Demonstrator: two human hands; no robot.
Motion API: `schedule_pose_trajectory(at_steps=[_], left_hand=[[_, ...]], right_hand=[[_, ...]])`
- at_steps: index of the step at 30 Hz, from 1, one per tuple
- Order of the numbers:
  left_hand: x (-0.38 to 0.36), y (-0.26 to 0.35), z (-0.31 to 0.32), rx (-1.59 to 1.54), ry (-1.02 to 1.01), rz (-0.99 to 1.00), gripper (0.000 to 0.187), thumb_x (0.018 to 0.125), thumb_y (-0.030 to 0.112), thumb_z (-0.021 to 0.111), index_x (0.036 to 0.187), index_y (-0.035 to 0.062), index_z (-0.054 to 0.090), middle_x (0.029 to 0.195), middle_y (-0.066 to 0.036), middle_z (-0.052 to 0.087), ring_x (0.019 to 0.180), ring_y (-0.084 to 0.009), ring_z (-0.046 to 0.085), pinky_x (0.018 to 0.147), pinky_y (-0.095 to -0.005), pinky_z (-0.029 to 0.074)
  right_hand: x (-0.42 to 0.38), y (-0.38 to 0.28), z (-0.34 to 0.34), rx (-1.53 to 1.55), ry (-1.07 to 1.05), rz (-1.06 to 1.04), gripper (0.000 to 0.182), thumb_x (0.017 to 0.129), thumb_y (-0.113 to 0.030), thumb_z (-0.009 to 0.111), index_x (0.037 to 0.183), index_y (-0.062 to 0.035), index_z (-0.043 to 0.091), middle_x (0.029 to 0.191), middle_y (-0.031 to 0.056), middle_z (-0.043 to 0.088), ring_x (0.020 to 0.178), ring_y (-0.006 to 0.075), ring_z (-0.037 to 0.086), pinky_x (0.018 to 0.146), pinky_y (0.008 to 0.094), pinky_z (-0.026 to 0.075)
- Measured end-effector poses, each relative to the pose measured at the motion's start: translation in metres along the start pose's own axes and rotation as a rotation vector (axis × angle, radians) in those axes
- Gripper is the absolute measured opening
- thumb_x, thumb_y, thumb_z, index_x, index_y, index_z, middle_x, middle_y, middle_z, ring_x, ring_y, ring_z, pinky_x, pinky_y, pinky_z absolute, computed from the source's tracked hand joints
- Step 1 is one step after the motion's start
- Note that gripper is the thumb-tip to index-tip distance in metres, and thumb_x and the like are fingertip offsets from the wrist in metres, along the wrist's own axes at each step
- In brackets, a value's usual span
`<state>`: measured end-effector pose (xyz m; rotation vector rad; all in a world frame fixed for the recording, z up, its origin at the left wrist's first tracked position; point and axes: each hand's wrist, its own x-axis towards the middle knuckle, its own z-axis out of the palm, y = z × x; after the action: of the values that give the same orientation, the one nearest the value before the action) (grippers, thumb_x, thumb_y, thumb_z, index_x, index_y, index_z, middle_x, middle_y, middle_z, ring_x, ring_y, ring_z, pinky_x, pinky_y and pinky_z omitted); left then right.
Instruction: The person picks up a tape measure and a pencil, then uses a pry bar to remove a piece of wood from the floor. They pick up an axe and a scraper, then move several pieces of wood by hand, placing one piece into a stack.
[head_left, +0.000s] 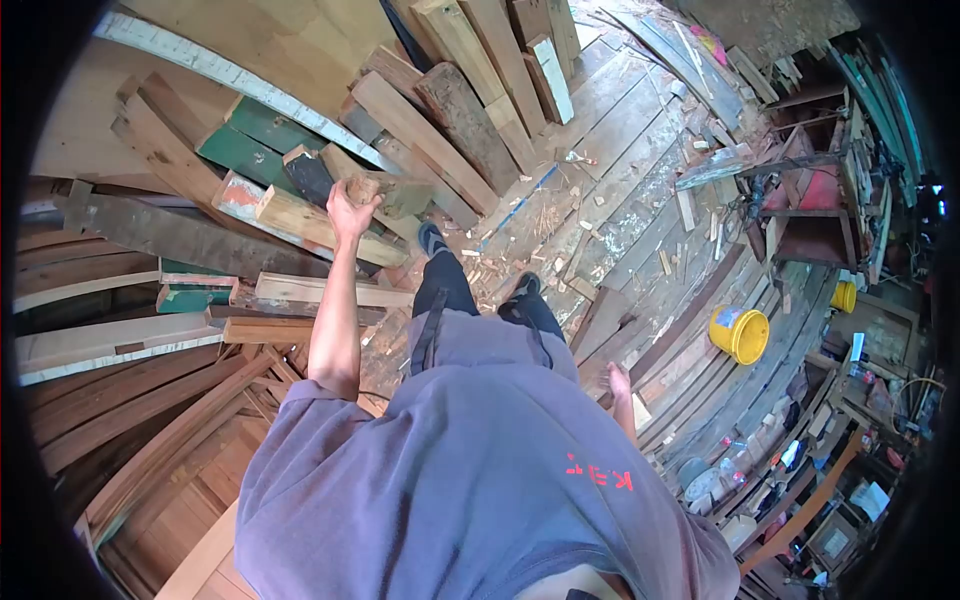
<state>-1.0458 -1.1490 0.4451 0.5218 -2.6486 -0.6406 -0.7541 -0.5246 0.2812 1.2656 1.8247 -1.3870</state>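
Observation:
My left hand (352, 207) reaches out to the left, its fingers closed on the end of a rough wooden board (400, 194) in a stack of leaning lumber. Just below that hand is a pale timber beam (290, 213), and a dark-ended piece (308, 172) lies beside it. My right hand (619, 380) hangs low at my side above the plank floor (640, 165). Its fingers look loosely apart, and I see nothing in them.
Several boards (430, 140) lean ahead of my feet. Wood scraps and shavings litter the floor. To the right stand a yellow bucket (738, 334) and a cluttered wooden shelf (808, 205). More long timbers (110, 350) are piled at the left.

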Motion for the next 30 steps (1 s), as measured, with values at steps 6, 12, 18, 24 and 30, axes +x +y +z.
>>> schedule_pose_trajectory(at_steps=[6, 12, 18, 24, 30], left_hand=[[-0.019, 0.017, -0.008, -0.017, -0.037, -0.044, 0.064, 0.053, 0.031, 0.083, 0.1, -0.0047, 0.058, 0.096, -0.02, 0.062, 0.091, -0.0312, 0.06, 0.083, -0.0384, 0.047], [-0.027, -0.007, 0.017, -0.026, -0.05, -0.12, 0.063, 0.05, 0.03, 0.084, 0.097, -0.0049, 0.059, 0.096, -0.021, 0.061, 0.093, -0.0334, 0.06, 0.084, -0.0398, 0.047], [-0.021, -0.05, 0.059, -0.085, -0.153, -0.196, 0.06, 0.051, 0.027, 0.083, 0.097, -0.0043, 0.059, 0.097, -0.023, 0.061, 0.094, -0.0345, 0.059, 0.083, -0.0403, 0.047], [-0.013, -0.128, 0.132, -0.051, -0.326, -0.2, 0.059, 0.052, 0.022, 0.082, 0.101, 0.0004, 0.056, 0.101, -0.02, 0.059, 0.096, -0.0356, 0.058, 0.083, -0.0419, 0.047], [0.014, -0.175, 0.193, -0.102, -0.435, -0.219, 0.062, 0.052, 0.019, 0.08, 0.106, 0.0033, 0.054, 0.109, -0.018, 0.056, 0.1, -0.0357, 0.055, 0.085, -0.0416, 0.047]], right_hand=[[-0.004, -0.017, -0.06, 0.023, -0.087, 0.114, 0.034, 0.093, -0.028, 0.04, 0.11, 0.001, 0.046, 0.097, 0.0219, 0.06, 0.073, 0.0288, 0.065, 0.062, 0.0371, 0.056], [-0.032, -0.024, -0.053, 0.084, -0.033, 0.091, 0.032, 0.093, -0.028, 0.039, 0.106, -0.0001, 0.047, 0.096, 0.021, 0.061, 0.073, 0.0279, 0.065, 0.06, 0.0355, 0.054], [-0.066, -0.001, -0.02, 0.047, -0.072, 0.144, 0.02, 0.089, -0.019, 0.05, 0.101, -0.0035, 0.052, 0.073, 0.008, 0.059, 0.059, 0.0192, 0.06, 0.048, 0.0302, 0.05], [-0.111, 0.006, -0.001, -0.076, -0.054, 0.118, 0.02, 0.092, -0.021, 0.043, 0.095, -0.0024, 0.052, 0.075, 0.0109, 0.061, 0.059, 0.0217, 0.062, 0.05, 0.0337, 0.051], [-0.159, -0.008, 0.035, -0.178, 0.003, 0.054, 0.019, 0.092, -0.022, 0.044, 0.095, -0.0042, 0.05, 0.078, 0.0115, 0.06, 0.06, 0.0221, 0.062, 0.05, 0.0317, 0.05]])
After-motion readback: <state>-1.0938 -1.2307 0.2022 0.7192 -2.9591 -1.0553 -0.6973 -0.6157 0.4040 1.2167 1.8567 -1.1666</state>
